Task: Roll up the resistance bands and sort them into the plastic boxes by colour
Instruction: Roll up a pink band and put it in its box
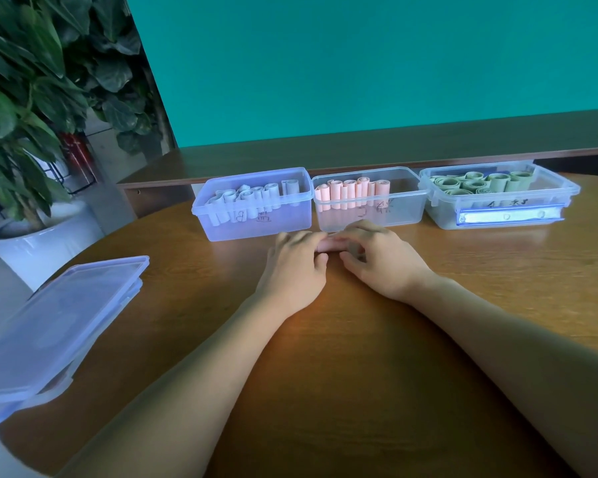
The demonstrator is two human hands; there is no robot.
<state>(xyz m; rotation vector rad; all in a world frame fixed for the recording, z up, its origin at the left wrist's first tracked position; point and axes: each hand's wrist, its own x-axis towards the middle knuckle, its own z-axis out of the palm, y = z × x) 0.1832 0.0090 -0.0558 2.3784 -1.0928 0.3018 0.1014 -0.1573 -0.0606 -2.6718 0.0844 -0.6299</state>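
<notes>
Three clear plastic boxes stand in a row at the back of the wooden table. The left box (221, 229) holds several pale blue rolls, the middle box (411, 208) several pink rolls, the right box (439, 215) several green rolls. Just in front of the middle box, my left hand (296, 267) and my right hand (382, 260) meet over a small pink band roll (327, 246). Fingers of both hands curl round it; most of the roll is hidden under them.
Stacked box lids (56, 326) lie at the table's left edge. A potted plant (25, 108) in a white pot stands beyond that edge. A raised wooden ledge (359, 150) runs behind the boxes, below a teal wall.
</notes>
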